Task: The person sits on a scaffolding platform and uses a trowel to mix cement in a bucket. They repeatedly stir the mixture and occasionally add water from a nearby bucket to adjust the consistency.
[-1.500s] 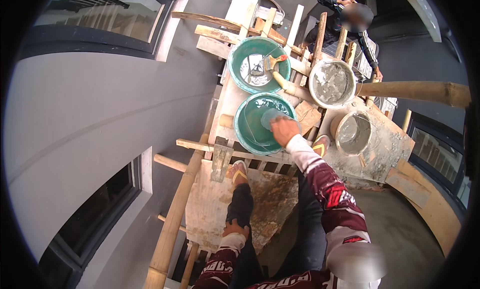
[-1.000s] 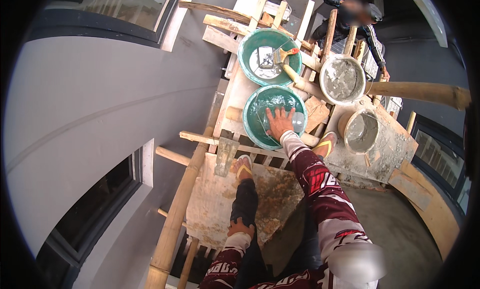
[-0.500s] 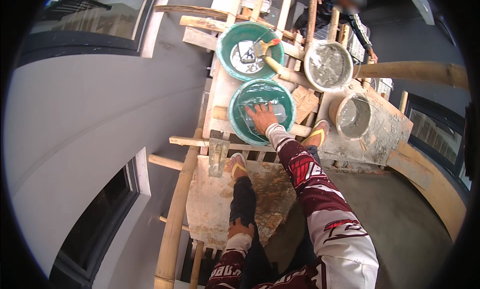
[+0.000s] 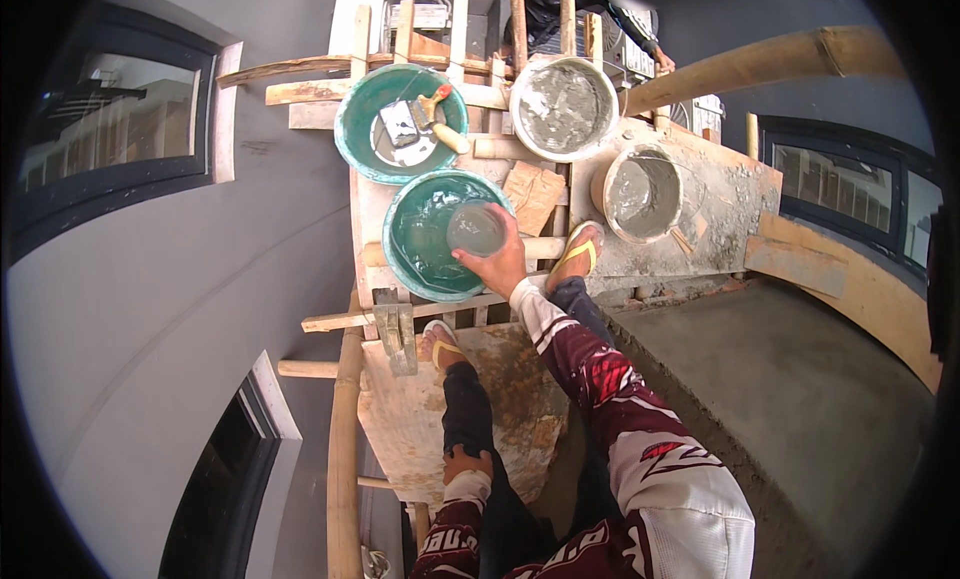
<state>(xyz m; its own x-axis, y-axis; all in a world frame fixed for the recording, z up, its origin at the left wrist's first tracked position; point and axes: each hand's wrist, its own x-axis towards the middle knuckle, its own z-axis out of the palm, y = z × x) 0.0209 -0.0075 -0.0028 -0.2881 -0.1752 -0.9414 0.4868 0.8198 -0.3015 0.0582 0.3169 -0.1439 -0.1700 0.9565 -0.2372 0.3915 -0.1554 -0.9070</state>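
My right hand [image 4: 502, 260] is closed around a clear plastic cup [image 4: 476, 229], tilted so its round end faces up to the view. The cup is over the nearer teal tub [image 4: 395, 214], which holds water; whether it still touches the water I cannot tell. My left hand [image 4: 466, 464] rests on my left leg near the knee, fingers spread over the dark trousers and holding nothing. Beyond the nearer tub stands a second teal tub [image 4: 345, 129] with whitish liquid inside. A wide brush [image 4: 432, 107] with a red-tipped handle and a wooden-handled tool [image 4: 450, 137] lie in it.
Two buckets of wet grey mortar, one white-rimmed [image 4: 516, 114] and one brownish [image 4: 603, 194], stand to the right. A trowel [image 4: 395, 334] hangs over the near wooden bar [image 4: 330, 323]. Bamboo poles [image 4: 345, 429] frame the platform. Another person's sleeve [image 4: 630, 21] shows at the far side.
My right hand has lifted out of the tub with the cup, now upright in my grip. The view has shifted, so the tubs and buckets appear further left.
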